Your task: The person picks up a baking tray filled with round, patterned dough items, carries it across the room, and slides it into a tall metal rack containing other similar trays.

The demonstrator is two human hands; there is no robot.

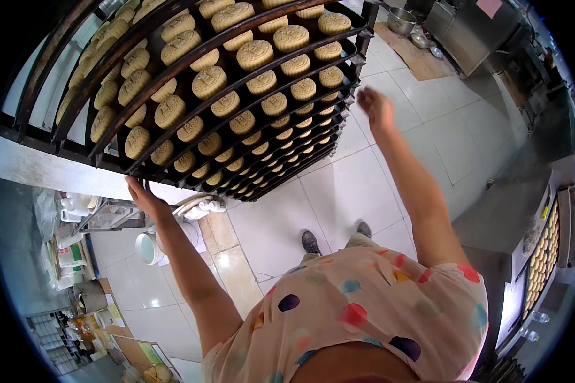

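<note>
A tall dark metal tray rack (364,39) stands before me, its stacked trays full of round, pale mooncakes (255,55) with pressed patterns on top. My left hand (148,198) is at the rack's near left corner, its fingers around a dark post; the rack partly hides the fingertips. Off the rack's right side, my right hand (377,110) hangs in the air, apart from the metal. Its fingers are curled in and slightly blurred, and nothing shows in them.
White tiles (338,191) cover the floor, with my shoes (310,242) on them. A white bucket (148,247) and a shelf of supplies are at left. To the right are steel equipment and a tray of pale pieces (543,255). A metal pot (401,22) sits far back.
</note>
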